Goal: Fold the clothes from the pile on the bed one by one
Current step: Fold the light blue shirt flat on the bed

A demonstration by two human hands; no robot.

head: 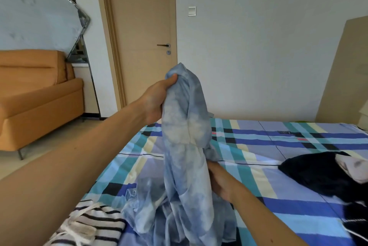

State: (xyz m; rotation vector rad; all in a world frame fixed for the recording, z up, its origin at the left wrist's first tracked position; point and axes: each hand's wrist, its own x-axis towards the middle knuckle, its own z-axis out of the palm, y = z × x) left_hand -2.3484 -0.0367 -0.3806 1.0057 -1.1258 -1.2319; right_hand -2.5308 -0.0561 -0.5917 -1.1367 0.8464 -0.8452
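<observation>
A pale blue tie-dye garment [183,142] hangs bunched above the bed, its lower part pooling on the plaid sheet. My left hand [157,98] grips its top, thumb curled over the cloth, and lifts it high. Lower down, my right hand [219,180] holds the garment's right side from behind; the cloth hides its fingers. A black-and-white striped garment [93,223] lies at the near left of the bed. A dark garment [322,174] with a pale piece on it lies at the right.
The bed [278,146] has a blue, teal and cream plaid sheet. An orange sofa [37,94] stands at the left on the pale floor. A closed wooden door [143,36] is straight ahead. A brown board [346,70] leans on the right wall.
</observation>
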